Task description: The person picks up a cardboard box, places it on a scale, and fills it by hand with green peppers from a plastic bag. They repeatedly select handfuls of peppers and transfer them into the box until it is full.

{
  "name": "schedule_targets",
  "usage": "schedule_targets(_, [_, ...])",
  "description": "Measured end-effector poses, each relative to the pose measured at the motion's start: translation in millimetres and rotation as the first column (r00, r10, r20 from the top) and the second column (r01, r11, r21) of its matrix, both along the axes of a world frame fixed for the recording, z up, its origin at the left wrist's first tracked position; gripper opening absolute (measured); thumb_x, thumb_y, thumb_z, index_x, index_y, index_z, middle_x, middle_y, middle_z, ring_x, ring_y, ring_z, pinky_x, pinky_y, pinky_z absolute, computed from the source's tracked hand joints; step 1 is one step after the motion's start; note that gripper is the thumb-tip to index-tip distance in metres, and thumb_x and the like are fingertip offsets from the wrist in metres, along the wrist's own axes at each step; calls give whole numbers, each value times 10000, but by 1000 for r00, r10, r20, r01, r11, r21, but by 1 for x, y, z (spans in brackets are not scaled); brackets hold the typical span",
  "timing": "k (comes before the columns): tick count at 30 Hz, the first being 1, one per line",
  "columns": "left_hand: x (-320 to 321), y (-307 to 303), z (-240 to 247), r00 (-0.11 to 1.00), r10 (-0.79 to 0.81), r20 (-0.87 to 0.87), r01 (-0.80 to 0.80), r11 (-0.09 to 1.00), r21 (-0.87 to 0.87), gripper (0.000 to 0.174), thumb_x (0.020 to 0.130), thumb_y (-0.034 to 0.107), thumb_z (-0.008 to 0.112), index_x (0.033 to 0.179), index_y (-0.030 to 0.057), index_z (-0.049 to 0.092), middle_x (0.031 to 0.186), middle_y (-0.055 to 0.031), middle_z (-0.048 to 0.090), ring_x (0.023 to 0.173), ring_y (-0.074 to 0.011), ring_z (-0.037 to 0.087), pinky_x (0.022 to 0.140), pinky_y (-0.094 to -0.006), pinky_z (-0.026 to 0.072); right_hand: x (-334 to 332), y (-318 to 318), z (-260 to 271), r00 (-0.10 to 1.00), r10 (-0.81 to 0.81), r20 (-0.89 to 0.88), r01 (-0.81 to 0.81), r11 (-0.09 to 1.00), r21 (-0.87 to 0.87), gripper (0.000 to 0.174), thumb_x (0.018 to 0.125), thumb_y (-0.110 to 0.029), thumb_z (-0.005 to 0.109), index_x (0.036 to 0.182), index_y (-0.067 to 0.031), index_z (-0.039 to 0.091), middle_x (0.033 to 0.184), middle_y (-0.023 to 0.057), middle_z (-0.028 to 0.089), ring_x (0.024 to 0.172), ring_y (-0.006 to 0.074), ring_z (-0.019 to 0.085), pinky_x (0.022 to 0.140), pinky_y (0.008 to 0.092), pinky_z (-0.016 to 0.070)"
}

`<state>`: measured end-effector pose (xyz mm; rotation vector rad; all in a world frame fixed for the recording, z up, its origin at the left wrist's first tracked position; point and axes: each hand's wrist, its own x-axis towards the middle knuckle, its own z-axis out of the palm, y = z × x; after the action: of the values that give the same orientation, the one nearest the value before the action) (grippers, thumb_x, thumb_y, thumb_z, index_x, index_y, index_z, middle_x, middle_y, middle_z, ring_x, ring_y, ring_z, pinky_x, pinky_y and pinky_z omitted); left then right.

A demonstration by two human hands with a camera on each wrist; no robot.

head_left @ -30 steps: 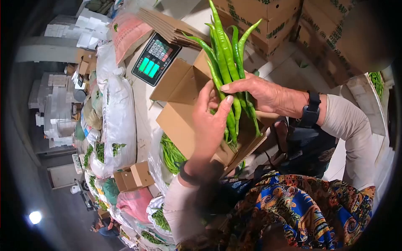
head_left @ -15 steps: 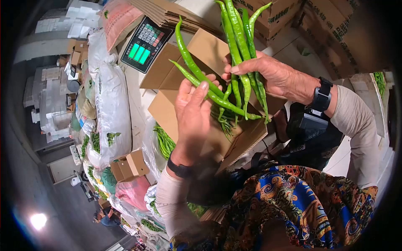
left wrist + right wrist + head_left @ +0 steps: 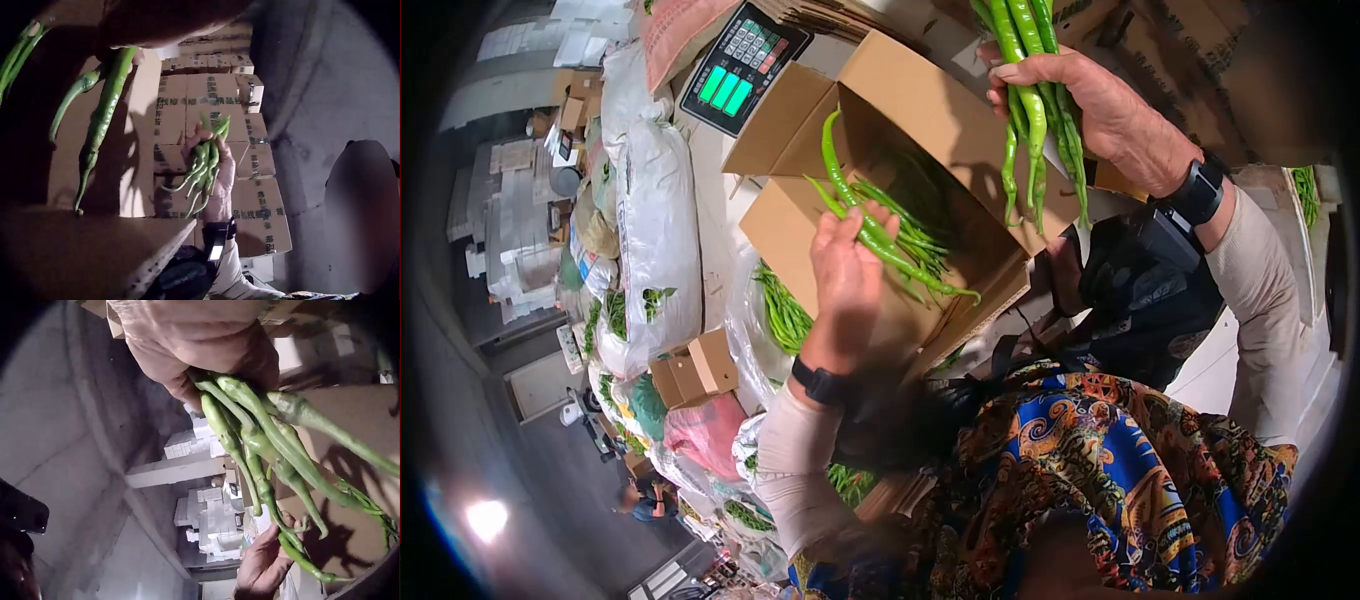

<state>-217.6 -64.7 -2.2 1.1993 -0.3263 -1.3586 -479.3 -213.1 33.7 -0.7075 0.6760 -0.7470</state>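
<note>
Two long green chili peppers (image 3: 836,160) are pinched in my left hand (image 3: 843,280), over an open cardboard box (image 3: 785,215). More green peppers (image 3: 922,240) lie inside that box. Off to the right and higher in the head view, my right hand (image 3: 1105,115) grips a bunch of long green chili peppers (image 3: 1032,115), thumb across them and stem ends toward me. The right wrist view shows the bunch's stem ends (image 3: 262,437) fanning out below the palm. In the left wrist view, a pepper (image 3: 106,112) hangs down from the fingers against the cardboard.
A digital scale (image 3: 743,70) with lit green displays stands beyond the box. Stuffed white sacks (image 3: 665,220) line the left, near a plastic bag of peppers (image 3: 780,315) and a small carton (image 3: 700,370). Printed cartons (image 3: 206,119) are stacked behind the right hand.
My hands have drawn apart: the left separated two peppers from the bunch and moved left and down, while the right carried the other peppers up and right. The box interior now shows more.
</note>
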Motion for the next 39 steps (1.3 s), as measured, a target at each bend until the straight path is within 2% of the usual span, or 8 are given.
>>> schedule_targets(4, [-5, -3, -13, 1000, -1, 13, 1, 1000, 14, 100, 943, 67, 479, 1027, 13, 475, 1005, -137, 579, 959, -255, 593, 904, -452, 506, 7, 6, 10, 993, 102, -60, -112, 975, -191, 502, 821, -190, 655, 1235, 40, 490, 875, 42, 595, 804, 121, 598, 739, 252, 490])
schedule_targets(12, [-1, -32, -51, 980, -71, 187, 16, 960, 281, 207, 970, 86, 418, 1163, 11, 424, 1135, -189, 549, 984, -302, 593, 812, -420, 508, 13, 10, 2, 979, 185, -84, -196, 967, -161, 507, 818, -222, 669, 1251, -9, 512, 850, 17, 569, 774, 88, 559, 726, 219, 456])
schedule_targets(22, [20, -49, -50, 981, -116, 153, 74, 964, 257, 222, 977, 105, 414, 1167, -9, 415, 1151, -252, 537, 1007, -353, 606, 782, -421, 555, 12, 7, -6, 965, 220, -143, -249, 941, -230, 455, 832, -240, 658, 1209, -10, 549, 837, -4, 555, 777, 72, 532, 708, 211, 432])
schedule_targets(25, [29, -57, -49, 843, -298, 448, 103, 907, 409, 356, 942, 259, 554, 1162, -10, 476, 1100, -170, 570, 943, -245, 610, 763, -335, 526, 14, 9, -3, 955, 231, -188, -269, 939, -214, 459, 820, -238, 677, 1199, -10, 552, 838, -5, 555, 775, 71, 533, 710, 213, 433])
schedule_targets(28, [10, -58, -33, 636, -104, 765, 51, 994, 93, 453, 906, 334, 612, 1199, 6, 504, 1028, -85, 573, 885, -153, 567, 778, -276, 465, 15, 11, 3, 936, 286, -203, -321, 932, -166, 482, 806, -254, 710, 1195, -25, 540, 878, -5, 541, 788, 73, 511, 701, 219, 420])
schedule_targets(34, [-49, -60, 49, 774, -212, 597, 312, 948, -67, 576, 828, 423, 691, 1192, 14, 512, 988, -35, 563, 849, -98, 527, 725, -234, 407, 37, 30, 10, 931, 175, -319, -267, 925, -270, 619, 810, -120, 712, 1335, -6, 404, 1152, 34, 577, 1034, 103, 517, 920, 271, 421])
schedule_targets(38, [-66, -60, 52, 882, -269, 387, 344, 929, -138, 512, 827, 324, 722, 1130, -8, 479, 1034, -80, 553, 896, -122, 543, 728, -249, 462, 47, 42, 18, 622, -52, -781, -516, 723, -460, 542, 760, -139, 749, 1157, 35, 423, 1012, 231, 602, 984, 383, 577, 830, 398, 456])
schedule_targets(39, [-65, -60, 54, 878, -303, 370, 353, 932, -76, 506, 820, 322, 730, 1115, -12, 490, 1020, -76, 565, 887, -124, 558, 745, -257, 473, 49, 47, 14, 689, -115, -715, -484, 662, -572, 499, 734, -135, 755, 1057, 35, 415, 954, 311, 557, 963, 492, 514, 797, 455, 441])
